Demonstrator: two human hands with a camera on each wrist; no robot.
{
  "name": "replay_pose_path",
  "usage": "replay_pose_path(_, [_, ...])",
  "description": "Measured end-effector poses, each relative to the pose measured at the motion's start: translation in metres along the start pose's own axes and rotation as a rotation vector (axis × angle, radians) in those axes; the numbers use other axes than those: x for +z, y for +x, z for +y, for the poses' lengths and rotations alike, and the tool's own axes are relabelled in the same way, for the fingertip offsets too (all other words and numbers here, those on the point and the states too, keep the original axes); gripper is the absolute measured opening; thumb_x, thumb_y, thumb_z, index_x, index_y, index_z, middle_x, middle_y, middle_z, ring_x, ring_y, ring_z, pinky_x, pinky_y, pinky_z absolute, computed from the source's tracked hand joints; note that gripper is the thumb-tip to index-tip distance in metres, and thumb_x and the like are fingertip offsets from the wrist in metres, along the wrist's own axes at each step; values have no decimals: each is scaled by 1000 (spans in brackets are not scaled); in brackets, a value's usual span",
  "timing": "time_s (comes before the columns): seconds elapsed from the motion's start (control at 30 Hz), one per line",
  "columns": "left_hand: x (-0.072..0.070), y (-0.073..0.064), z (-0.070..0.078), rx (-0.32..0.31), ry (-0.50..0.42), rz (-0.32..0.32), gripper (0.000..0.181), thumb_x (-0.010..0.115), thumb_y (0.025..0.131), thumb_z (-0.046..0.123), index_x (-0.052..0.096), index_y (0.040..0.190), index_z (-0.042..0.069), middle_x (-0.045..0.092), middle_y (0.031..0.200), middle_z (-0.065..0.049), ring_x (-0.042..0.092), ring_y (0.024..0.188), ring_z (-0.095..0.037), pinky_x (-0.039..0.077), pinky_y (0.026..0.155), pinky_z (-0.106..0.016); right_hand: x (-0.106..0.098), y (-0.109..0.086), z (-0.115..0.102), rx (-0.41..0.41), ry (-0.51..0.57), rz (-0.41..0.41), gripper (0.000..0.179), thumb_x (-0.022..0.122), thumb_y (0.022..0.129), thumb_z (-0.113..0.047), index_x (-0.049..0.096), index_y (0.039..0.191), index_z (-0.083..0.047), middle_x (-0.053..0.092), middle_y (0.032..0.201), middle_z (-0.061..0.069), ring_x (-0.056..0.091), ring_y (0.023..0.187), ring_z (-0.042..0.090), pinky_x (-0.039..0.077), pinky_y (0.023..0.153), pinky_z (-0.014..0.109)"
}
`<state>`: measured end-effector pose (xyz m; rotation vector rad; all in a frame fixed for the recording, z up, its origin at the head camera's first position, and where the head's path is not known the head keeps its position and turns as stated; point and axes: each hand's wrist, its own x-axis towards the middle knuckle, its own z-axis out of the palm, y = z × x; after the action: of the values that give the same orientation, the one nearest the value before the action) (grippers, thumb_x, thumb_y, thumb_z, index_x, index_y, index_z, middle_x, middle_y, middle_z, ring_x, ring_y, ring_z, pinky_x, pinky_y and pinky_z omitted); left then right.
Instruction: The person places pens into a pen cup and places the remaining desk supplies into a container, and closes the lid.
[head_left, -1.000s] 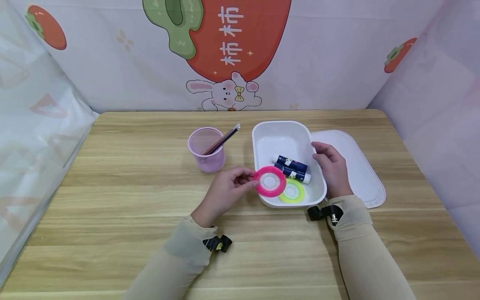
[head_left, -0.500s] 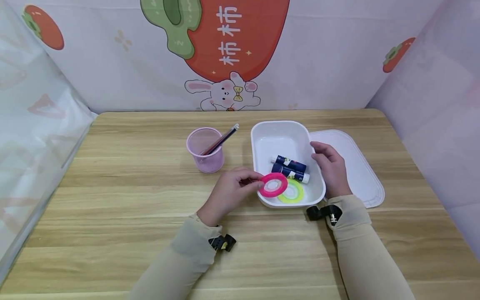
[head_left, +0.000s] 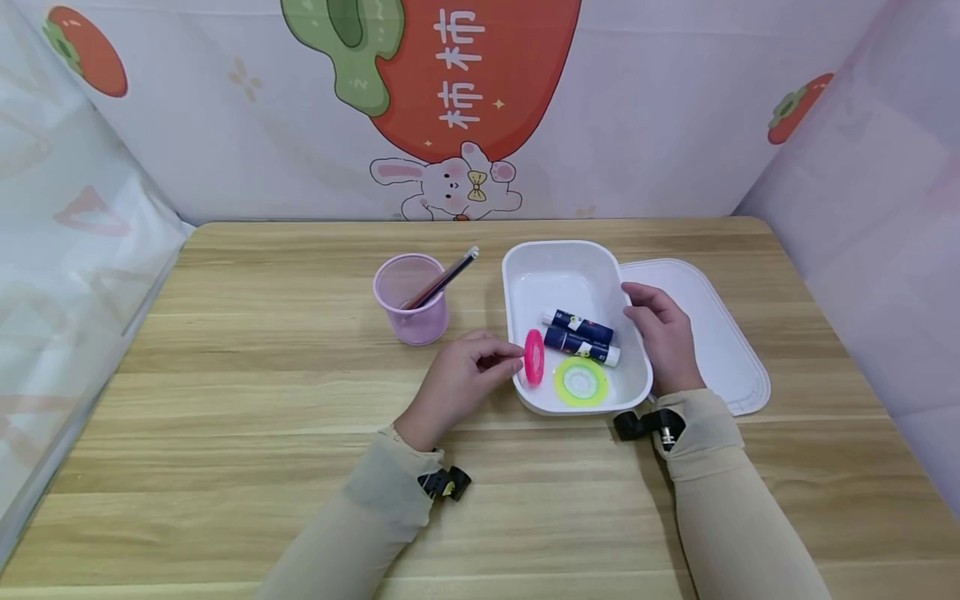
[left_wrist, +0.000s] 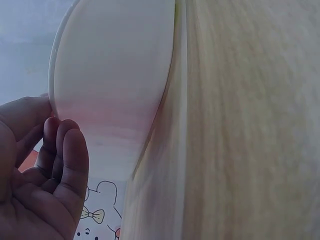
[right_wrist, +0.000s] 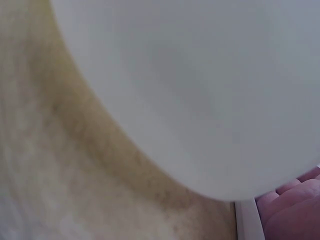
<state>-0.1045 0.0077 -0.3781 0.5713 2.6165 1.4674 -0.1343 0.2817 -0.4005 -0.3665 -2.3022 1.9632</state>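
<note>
A white plastic box [head_left: 551,283] holds two dark blue glue sticks [head_left: 579,344] and a flat neon yellow tape roll [head_left: 581,381]. The pink tape roll [head_left: 534,357] stands edge-on inside the box's left side, just beyond the fingertips of my left hand [head_left: 461,379]. No finger overlaps that roll in the head view. In the left wrist view, my left fingers [left_wrist: 65,145] are at the rim, and a pink tint shows through the box wall [left_wrist: 110,65]. My right hand [head_left: 667,342] grips the box's right rim; the right wrist view shows mostly the box wall [right_wrist: 200,100].
A pink cup [head_left: 412,308] with several pencils [head_left: 442,283] stands left of the box. The white lid [head_left: 723,350] lies on the wooden table [head_left: 262,375] to the box's right, partly behind my right hand. A printed cloth [head_left: 645,117] hangs behind the table.
The pink tape roll has turned from a tilted face to edge-on and left the left fingers' pinch, uncovering the yellow roll. My left hand has barely shifted since half a second ago. The right hand stays put.
</note>
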Motion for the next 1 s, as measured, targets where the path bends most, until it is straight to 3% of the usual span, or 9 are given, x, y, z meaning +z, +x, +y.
replay_pose_path(0.27, [1, 1, -2, -45, -81, 2, 28, 71, 83, 20, 66, 110, 15, 59, 86, 5, 57, 77, -8, 52, 69, -21, 0, 0, 0, -12, -2, -5, 33, 49, 96, -22, 54, 127, -17, 49, 129, 3, 43, 119, 18, 39, 103, 41])
replay_pose_path(0.43, [1, 2, -4, -91, -117, -4, 42, 72, 82, 20, 58, 121, 13, 57, 99, 3, 60, 81, -8, 53, 72, -20, 0, 0, 0, -10, -7, -7, 33, 49, 96, -23, 54, 127, -18, 50, 128, 3, 44, 119, 19, 39, 102, 41])
replay_pose_path(0.6, [1, 4, -5, -87, -137, -23, 55, 71, 83, 20, 49, 133, 12, 54, 120, 1, 60, 95, -9, 52, 79, -20, -1, 1, -1, -6, -8, -5, 32, 49, 96, -23, 55, 127, -18, 49, 129, 2, 43, 119, 18, 39, 103, 41])
replay_pose_path(0.77, [1, 6, -7, -73, -194, -65, 62, 68, 86, 19, 40, 140, 14, 46, 137, -1, 53, 116, -16, 50, 88, -27, 0, 1, -1, -5, 1, -2, 32, 50, 95, -22, 55, 127, -17, 50, 128, 3, 44, 119, 18, 39, 103, 40])
replay_pose_path(1.0, [3, 8, -10, -54, -225, -110, 70, 63, 88, 19, 26, 148, 19, 33, 147, 2, 40, 129, -13, 44, 97, -33, 0, 0, -1, 3, -6, -3, 32, 49, 96, -23, 54, 127, -18, 49, 128, 3, 44, 119, 18, 39, 103, 41])
